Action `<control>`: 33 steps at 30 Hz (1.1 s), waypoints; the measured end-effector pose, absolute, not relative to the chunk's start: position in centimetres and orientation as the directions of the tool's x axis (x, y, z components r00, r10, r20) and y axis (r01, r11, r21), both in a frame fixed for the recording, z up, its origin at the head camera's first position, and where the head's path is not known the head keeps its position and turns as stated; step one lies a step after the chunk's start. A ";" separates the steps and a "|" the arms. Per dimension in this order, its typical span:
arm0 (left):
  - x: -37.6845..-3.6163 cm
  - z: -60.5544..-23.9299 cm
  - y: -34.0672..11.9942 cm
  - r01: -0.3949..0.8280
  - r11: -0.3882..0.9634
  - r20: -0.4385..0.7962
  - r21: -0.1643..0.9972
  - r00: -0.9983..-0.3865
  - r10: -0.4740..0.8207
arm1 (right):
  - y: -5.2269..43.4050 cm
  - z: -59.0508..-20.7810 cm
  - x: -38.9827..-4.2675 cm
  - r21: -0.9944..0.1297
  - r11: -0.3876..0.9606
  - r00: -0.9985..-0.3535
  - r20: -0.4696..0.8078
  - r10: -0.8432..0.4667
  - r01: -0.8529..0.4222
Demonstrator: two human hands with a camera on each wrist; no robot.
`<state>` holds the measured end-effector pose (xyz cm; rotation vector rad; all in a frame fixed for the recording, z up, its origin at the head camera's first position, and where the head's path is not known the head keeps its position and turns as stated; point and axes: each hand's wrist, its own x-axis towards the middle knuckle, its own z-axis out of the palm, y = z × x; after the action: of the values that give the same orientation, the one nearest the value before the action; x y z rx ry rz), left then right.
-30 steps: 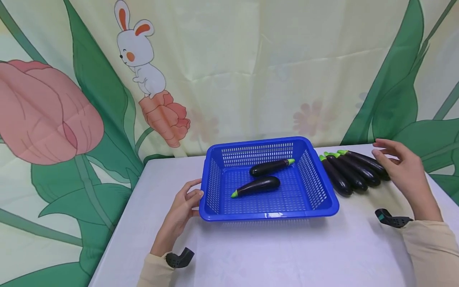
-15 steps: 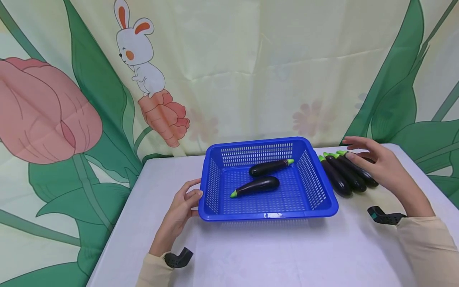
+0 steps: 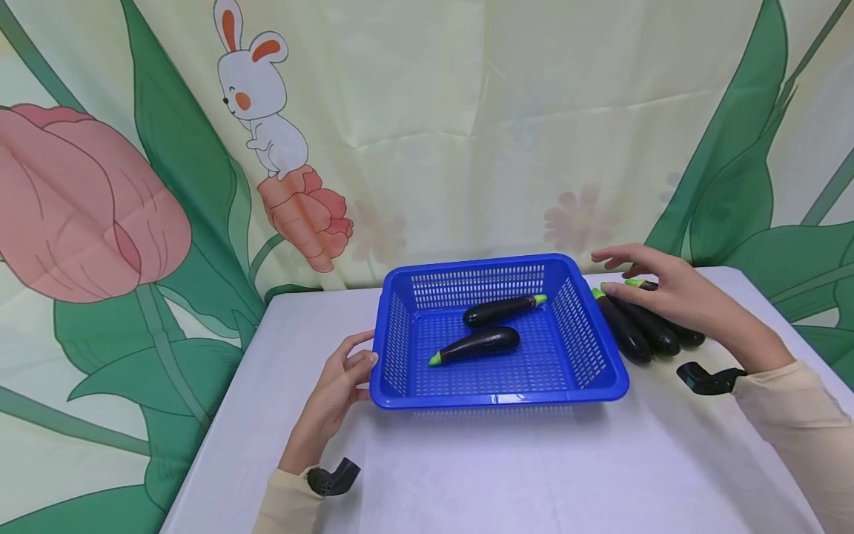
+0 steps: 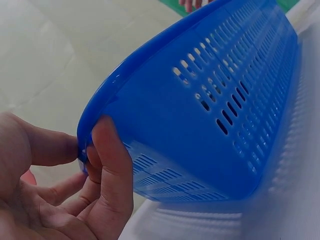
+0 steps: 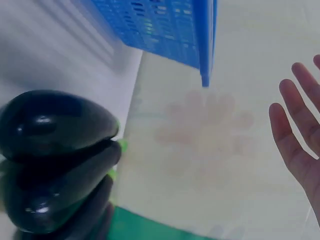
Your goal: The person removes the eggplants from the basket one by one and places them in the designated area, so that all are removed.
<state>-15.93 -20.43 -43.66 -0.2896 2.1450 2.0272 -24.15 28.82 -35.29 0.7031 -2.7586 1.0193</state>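
Note:
A blue plastic basket (image 3: 500,401) with slotted walls stands mid-table, and two eggplants lie inside, one at the back (image 3: 503,311), one in front (image 3: 477,345). My left hand (image 3: 333,393) grips its left rim; in the left wrist view the thumb and fingers (image 4: 112,170) pinch that blue edge. To the right of the basket, a row of several dark eggplants (image 3: 627,330) with green stems lies on the table. My right hand (image 3: 674,293) hovers over this row, fingers extended, holding nothing, and hides part of it. In the right wrist view its spread fingers (image 5: 295,135) appear at the right edge.
A white cloth covers the table (image 3: 467,475). Behind it hangs a printed curtain (image 3: 427,148) with a rabbit, flowers and leaves, close to the table's back edge. Both wrists carry small black cameras, one on the left (image 3: 333,478) and one on the right (image 3: 709,378).
My right hand has moved left across the eggplant row toward the basket, its fingers straightening. The left hand, the basket and the eggplants have stayed in place.

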 end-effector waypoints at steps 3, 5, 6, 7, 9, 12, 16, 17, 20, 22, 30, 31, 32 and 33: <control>-15.9 -43.7 -20.4 -0.262 0.056 -0.261 0.963 -0.965 -0.025 | 27.7 -34.6 -24.3 -0.551 0.655 -0.852 0.259 -0.455 -0.517; -16.0 -43.6 -20.4 -0.263 0.057 -0.262 0.963 -0.965 -0.029 | 26.8 -34.3 -24.5 -0.540 0.630 -0.822 0.255 -0.509 -0.557; -16.0 -43.7 -20.4 -0.264 0.057 -0.263 0.963 -0.964 -0.029 | 26.4 -34.2 -24.6 -0.528 0.622 -0.806 0.252 -0.535 -0.578; -16.0 -43.7 -20.4 -0.265 0.056 -0.264 0.963 -0.964 -0.026 | 26.0 -34.0 -24.7 -0.515 0.619 -0.793 0.241 -0.559 -0.593; -16.0 -43.6 -20.4 -0.266 0.054 -0.265 0.963 -0.964 -0.020 | 25.2 -33.8 -24.9 -0.497 0.608 -0.768 0.220 -0.601 -0.619; -16.0 -43.6 -20.4 -0.268 0.049 -0.268 0.962 -0.963 -0.012 | 24.1 -33.6 -25.1 -0.466 0.598 -0.732 0.183 -0.656 -0.652; -16.0 -43.5 -20.5 -0.272 0.047 -0.271 0.961 -0.962 -0.011 | 22.6 -33.8 -25.4 -0.463 0.562 -0.678 0.126 -0.724 -0.686; -16.0 -43.6 -20.5 -0.272 0.049 -0.271 0.961 -0.962 -0.012 | 22.2 -33.9 -25.4 -0.469 0.555 -0.668 0.107 -0.737 -0.687; -16.0 -43.6 -20.5 -0.270 0.047 -0.270 0.962 -0.963 -0.009 | 21.3 -34.3 -25.6 -0.496 0.551 -0.651 0.040 -0.758 -0.671; -16.0 -43.7 -20.5 -0.269 0.047 -0.269 0.962 -0.963 -0.010 | 20.7 -34.6 -25.8 -0.503 0.556 -0.644 0.000 -0.765 -0.661; -16.0 -43.9 -20.5 -0.269 0.038 -0.269 0.962 -0.963 -0.010 | 18.3 -35.4 -26.4 -0.510 0.583 -0.618 -0.121 -0.777 -0.633; -16.0 -43.9 -20.5 -0.268 0.040 -0.268 0.963 -0.963 -0.009 | 18.0 -35.5 -26.5 -0.509 0.583 -0.614 -0.128 -0.779 -0.633; -16.1 -43.8 -20.5 -0.267 0.043 -0.267 0.963 -0.964 -0.009 | 17.7 -35.6 -26.6 -0.507 0.583 -0.609 -0.136 -0.782 -0.635; -16.1 -43.8 -20.6 -0.266 0.045 -0.265 0.963 -0.964 -0.008 | 17.4 -35.8 -26.7 -0.503 0.581 -0.602 -0.142 -0.786 -0.640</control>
<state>-16.05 -20.56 -43.78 -0.2834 2.1261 2.0302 -26.72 17.41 -35.80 1.4555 -3.0975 0.7296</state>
